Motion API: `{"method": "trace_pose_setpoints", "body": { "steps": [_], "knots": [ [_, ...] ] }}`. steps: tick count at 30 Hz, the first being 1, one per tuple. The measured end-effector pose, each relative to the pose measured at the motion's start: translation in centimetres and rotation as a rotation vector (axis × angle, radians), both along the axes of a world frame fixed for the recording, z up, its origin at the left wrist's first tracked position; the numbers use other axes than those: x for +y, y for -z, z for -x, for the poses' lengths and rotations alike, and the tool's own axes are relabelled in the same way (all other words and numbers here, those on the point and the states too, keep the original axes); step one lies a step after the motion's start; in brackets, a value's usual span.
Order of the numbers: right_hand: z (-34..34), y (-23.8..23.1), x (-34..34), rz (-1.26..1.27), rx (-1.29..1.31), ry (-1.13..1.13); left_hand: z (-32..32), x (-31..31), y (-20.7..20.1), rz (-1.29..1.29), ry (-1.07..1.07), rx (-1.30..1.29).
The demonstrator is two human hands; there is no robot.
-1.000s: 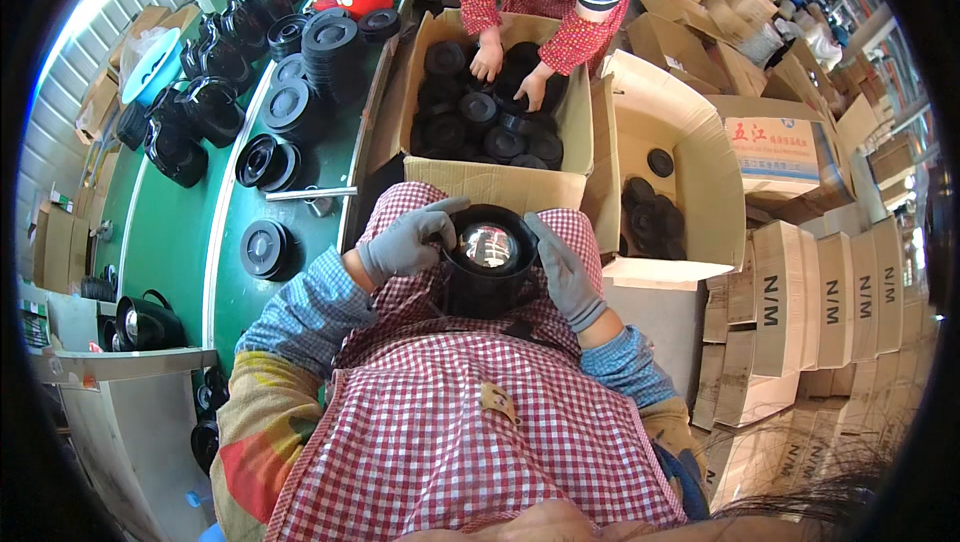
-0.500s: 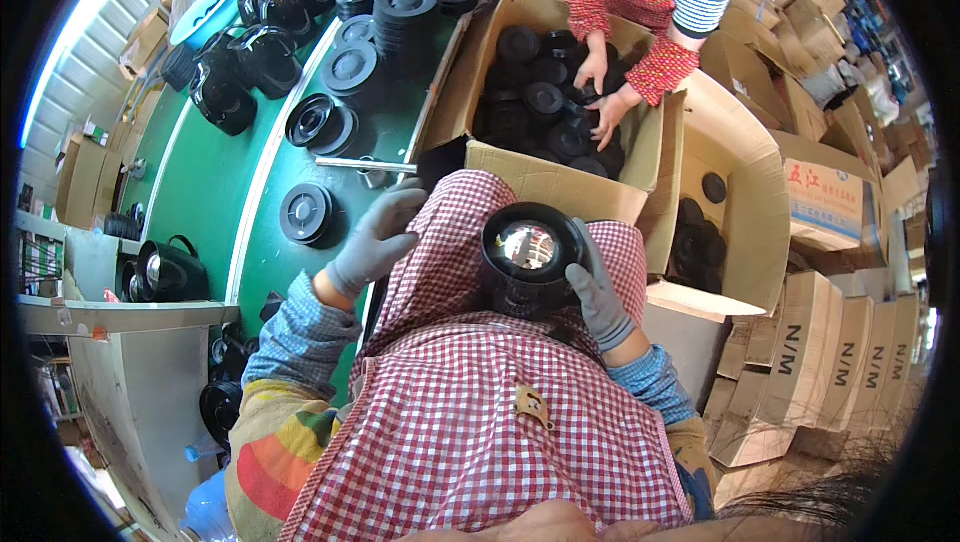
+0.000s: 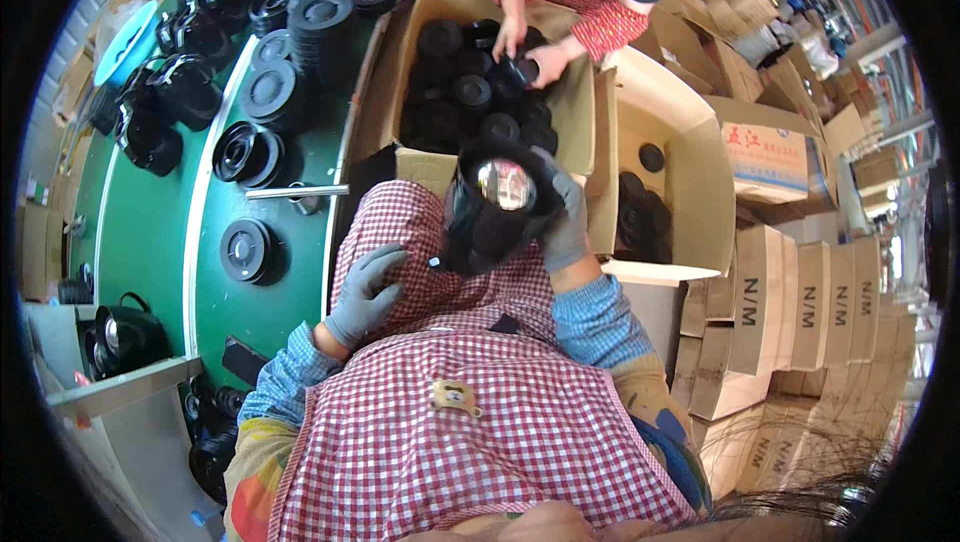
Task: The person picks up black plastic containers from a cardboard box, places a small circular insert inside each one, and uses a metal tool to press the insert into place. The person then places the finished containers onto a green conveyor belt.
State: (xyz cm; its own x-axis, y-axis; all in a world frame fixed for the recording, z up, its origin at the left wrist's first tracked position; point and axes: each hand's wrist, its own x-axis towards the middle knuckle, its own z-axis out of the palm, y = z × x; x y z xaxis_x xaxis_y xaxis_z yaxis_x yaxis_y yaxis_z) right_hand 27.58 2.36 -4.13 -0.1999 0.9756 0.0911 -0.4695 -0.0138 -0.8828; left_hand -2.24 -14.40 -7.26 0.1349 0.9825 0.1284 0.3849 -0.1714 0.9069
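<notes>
My right hand (image 3: 566, 222), in a grey glove, grips the side of a black jug (image 3: 482, 227) with a shiny metal inside. The jug is tilted above my lap, with its round mouth facing up, and my fingers at its far side are partly hidden. My left hand (image 3: 366, 294), also gloved in grey, lies near my thigh on the red checked apron (image 3: 480, 452). Its fingers are apart and hold nothing. To its left, a few stacked black round lids (image 3: 245, 249) lie on the green table.
A metal bar (image 3: 297, 192) lies by the edge of the green table (image 3: 215, 312), near stacks of black discs (image 3: 320, 27) and black jugs (image 3: 180, 92). Across from me, a person's hands (image 3: 530, 57) handle a dark part over a carton (image 3: 400, 122) of black parts. Another carton (image 3: 690, 252) stands at right.
My right hand has lifted and tilted the jug farther from me. My left hand has dropped back toward my lap. The other person has picked up a dark part; the view has shifted.
</notes>
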Motion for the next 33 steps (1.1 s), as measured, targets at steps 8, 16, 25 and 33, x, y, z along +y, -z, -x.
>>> {"method": "trace_pose_setpoints", "body": {
  "steps": [8, 16, 25, 33],
  "knots": [
    [-1.2, -5.9, 7.7, -0.319, -0.009, 0.24, 0.3, 0.6, 2.1, 0.004, -0.05, -0.09],
    [-4.0, -4.7, 12.9, -0.678, -0.798, 0.547, 0.2, 0.8, 2.6, 0.012, -0.059, -0.164],
    [-3.0, -5.6, 14.8, -0.869, -0.819, 0.64, 0.5, 0.9, 3.0, 0.001, -0.095, -0.15],
    [-3.5, -4.0, 17.1, -0.788, -0.776, 0.675, 0.9, 1.3, 2.7, 0.019, -0.118, -0.13]
  ]
}}
